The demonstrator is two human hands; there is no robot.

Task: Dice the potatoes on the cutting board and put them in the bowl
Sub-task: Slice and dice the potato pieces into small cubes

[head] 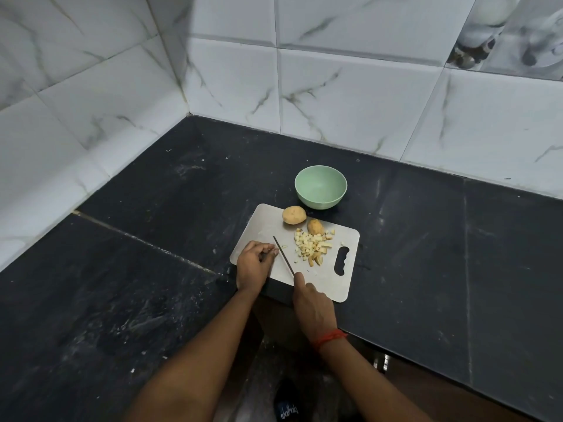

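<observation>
Your 2 bare forearms rise from the bottom edge and converge toward the middle. Your left forearm (210,351) runs up and to the right. Your left hand (254,266) lies palm down with knuckles raised, its fingers (268,248) curled under and the tips bunched beside the thumb; whether they pinch anything cannot be told. Your right forearm (374,385) runs up and to the left, with a red thread (330,338) around the wrist. Your right hand (312,306) grips the knife (283,255) by its handle, back of the hand up, index finger (299,280) stretched forward toward the blade. The 2 hands sit near each other, not touching.
</observation>
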